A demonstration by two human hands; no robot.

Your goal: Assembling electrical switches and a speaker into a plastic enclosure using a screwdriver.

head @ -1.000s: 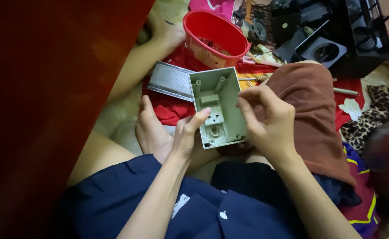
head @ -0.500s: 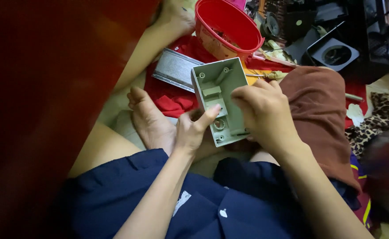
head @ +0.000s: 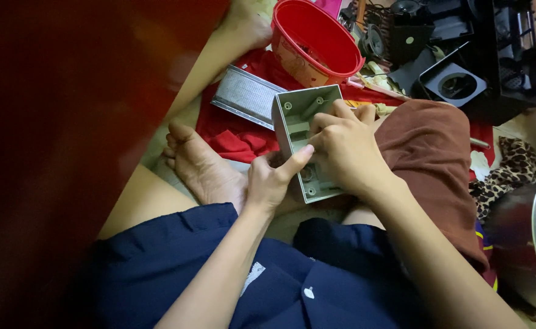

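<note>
Box: a pale grey-green plastic box, open side up, is held over the lap, above the red cloth; moulded posts and round holes are seen inside, with no loose contents made out.
Bowl: a red plastic bowl is set just beyond the box; small items inside are too dim to be told.
Metal plate: a ribbed silver plate is laid on the red cloth, just left of the box.
Black parts: dark housings with round openings are piled at the upper right.
Foot: a bare foot is tucked below the box's left side.
Obstruction: the left of the view is blocked by a blurred dark red surface.
Left hand: the box's lower left wall is pinched, thumb laid across the rim.
Right hand: curled over the box, fingertips pressed into its interior; whether anything is pinched cannot be told.
</note>
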